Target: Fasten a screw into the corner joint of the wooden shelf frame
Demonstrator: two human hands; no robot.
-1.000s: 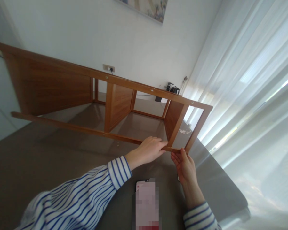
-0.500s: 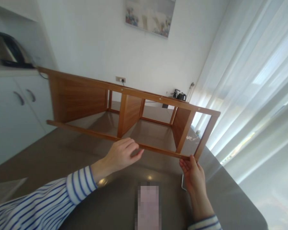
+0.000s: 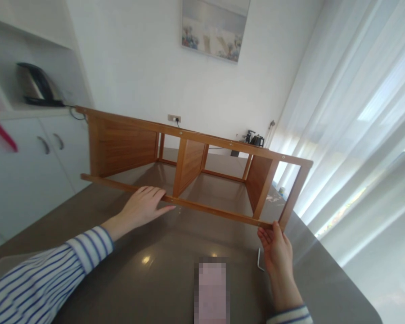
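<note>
A brown wooden shelf unit (image 3: 222,215) lies on its side across the table, its boards standing upright between the long rails. My right hand (image 3: 277,252) pinches the near rail close to its right-hand corner, thumb on top and fingers beneath. Farther left, my left hand (image 3: 140,208) rests against the same rail, fingers over it and thumb stretched away. Small round fastener heads show along the upper rail. Beside my right wrist lies a thin silver L-shaped piece (image 3: 259,260), partly hidden by the hand.
A blurred pinkish rectangle (image 3: 212,292) is at the table's (image 3: 148,288) near side. At left, a kettle (image 3: 37,85) stands on a counter above white cabinets (image 3: 50,162). White curtains (image 3: 354,112) hang at right. Another dark kettle (image 3: 257,140) is behind the unit.
My left hand has moved left along the near rail, past the middle board, and now lies against it. The right hand keeps its grip. The view has shifted slightly.
</note>
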